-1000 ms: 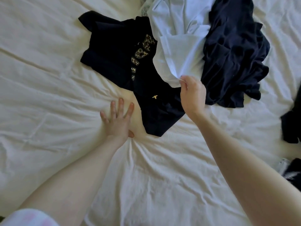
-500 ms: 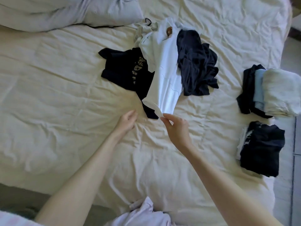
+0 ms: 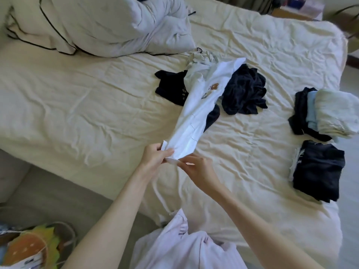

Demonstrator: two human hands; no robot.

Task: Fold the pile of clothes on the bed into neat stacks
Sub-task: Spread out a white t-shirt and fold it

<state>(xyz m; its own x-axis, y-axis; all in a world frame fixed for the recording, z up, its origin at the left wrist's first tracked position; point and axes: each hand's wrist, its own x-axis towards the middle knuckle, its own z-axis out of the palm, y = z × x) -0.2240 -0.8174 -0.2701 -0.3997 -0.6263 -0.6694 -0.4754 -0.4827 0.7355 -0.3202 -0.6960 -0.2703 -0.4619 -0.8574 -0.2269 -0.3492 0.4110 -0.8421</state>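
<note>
The bed (image 3: 97,117) carries a rumpled duvet (image 3: 108,24) at its far left corner. Two folded stacks (image 3: 322,115) sit along its right edge. Mid-bed lie a navy garment (image 3: 244,92) and a black top (image 3: 171,86), with a white shirt (image 3: 200,105) stretched from that pile toward the near edge. The left hand (image 3: 155,157) and right hand (image 3: 198,169) both pinch its near end.

This is a home bedroom: beyond the left hand (image 3: 153,159) spreads a wide bed with a wrinkled cream cotton sheet (image 3: 77,105), and far up-left of it lie rumpled white pillows with thin black piping (image 3: 108,26). Right of the right hand (image 3: 198,169), folded dark and pale clothes (image 3: 320,115) sit stacked on the sheet, with loose household garments (image 3: 242,92) heaped ahead of both hands.
</note>
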